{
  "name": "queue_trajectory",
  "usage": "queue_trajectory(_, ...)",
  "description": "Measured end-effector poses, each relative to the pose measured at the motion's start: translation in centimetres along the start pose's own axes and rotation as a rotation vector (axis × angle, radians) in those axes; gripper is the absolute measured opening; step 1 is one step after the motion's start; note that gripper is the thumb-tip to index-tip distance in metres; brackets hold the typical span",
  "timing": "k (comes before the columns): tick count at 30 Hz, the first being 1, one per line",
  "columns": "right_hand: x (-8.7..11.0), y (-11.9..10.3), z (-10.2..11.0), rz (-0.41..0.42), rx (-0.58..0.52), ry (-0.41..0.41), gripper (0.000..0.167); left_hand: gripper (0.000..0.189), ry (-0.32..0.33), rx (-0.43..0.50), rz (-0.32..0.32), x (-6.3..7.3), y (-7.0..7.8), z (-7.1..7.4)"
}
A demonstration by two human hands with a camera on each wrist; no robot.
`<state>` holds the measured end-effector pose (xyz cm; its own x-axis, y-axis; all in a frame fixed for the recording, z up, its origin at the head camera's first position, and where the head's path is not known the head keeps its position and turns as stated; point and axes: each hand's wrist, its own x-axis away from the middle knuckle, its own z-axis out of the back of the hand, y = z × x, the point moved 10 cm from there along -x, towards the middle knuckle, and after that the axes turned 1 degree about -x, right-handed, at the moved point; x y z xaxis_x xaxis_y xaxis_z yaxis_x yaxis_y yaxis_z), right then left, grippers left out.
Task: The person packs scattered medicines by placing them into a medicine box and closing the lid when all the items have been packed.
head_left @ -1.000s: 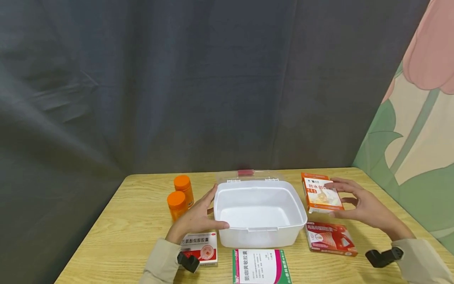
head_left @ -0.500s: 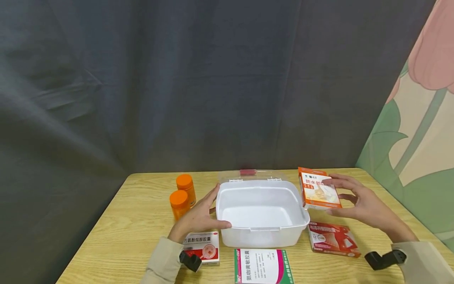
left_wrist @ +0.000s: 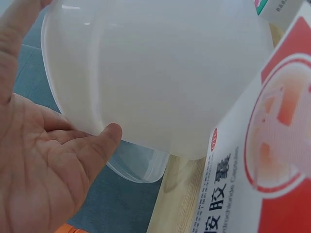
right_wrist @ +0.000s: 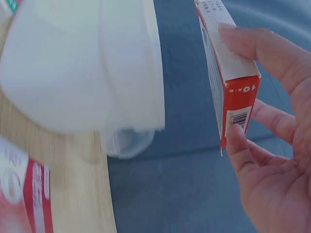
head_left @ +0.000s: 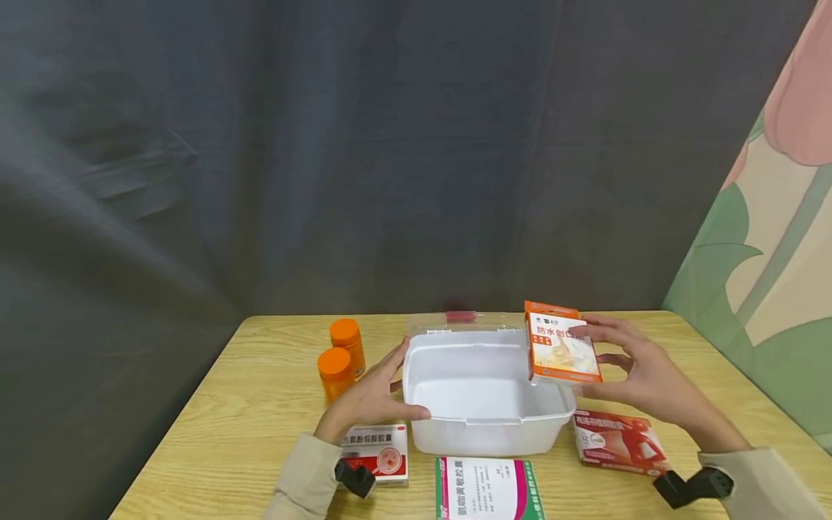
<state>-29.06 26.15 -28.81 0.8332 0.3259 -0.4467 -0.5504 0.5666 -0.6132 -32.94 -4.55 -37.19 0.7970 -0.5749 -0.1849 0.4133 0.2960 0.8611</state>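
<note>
A white plastic box (head_left: 492, 435) stands on the table, its clear lid (head_left: 422, 322) folded back behind it. My left hand (head_left: 372, 396) rests against the box's left side, thumb by the front rim and fingers spread along the outer wall. My right hand (head_left: 640, 372) grips an orange-and-white carton (head_left: 562, 348) labelled in Chinese. The carton is tilted above the box's right rim, partly over the opening. In the right wrist view, the thumb and fingers pinch the carton's edges (right_wrist: 238, 104), with a gap of air beside the box.
Two orange-capped bottles (head_left: 336, 368) stand left of the box. A red-and-white medicine carton (head_left: 383, 458) lies near the left wrist. A green-and-white carton (head_left: 484, 491) lies in front, and a red carton (head_left: 619, 442) lies at right. A dark curtain (head_left: 390, 159) hangs behind the table.
The right hand has lifted the orange-and-white carton and carried it leftward from beside the box to above its right rim. The left hand stays at the box; the head view has shifted slightly.
</note>
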Motion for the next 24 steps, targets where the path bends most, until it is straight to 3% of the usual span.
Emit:
queue_trajectory(6, -0.8, -1.1, -2.0, -0.024, 0.018, -0.035, 0.070, 0.112, 0.005, 0.009, -0.008, -0.1, 0.0, 0.0)
queue_trajectory(16, -2.4, -2.4, -6.2, 0.000, -0.106, -0.082, 0.068, 0.112, -0.006, 0.054, -0.022, -0.3, 0.0, -0.2)
queue_trajectory(24, -3.2, -3.0, -8.7, 0.003, -0.155, -0.130, 0.066, 0.114, 0.007, 0.037, 0.011, -0.4, -0.1, -0.3)
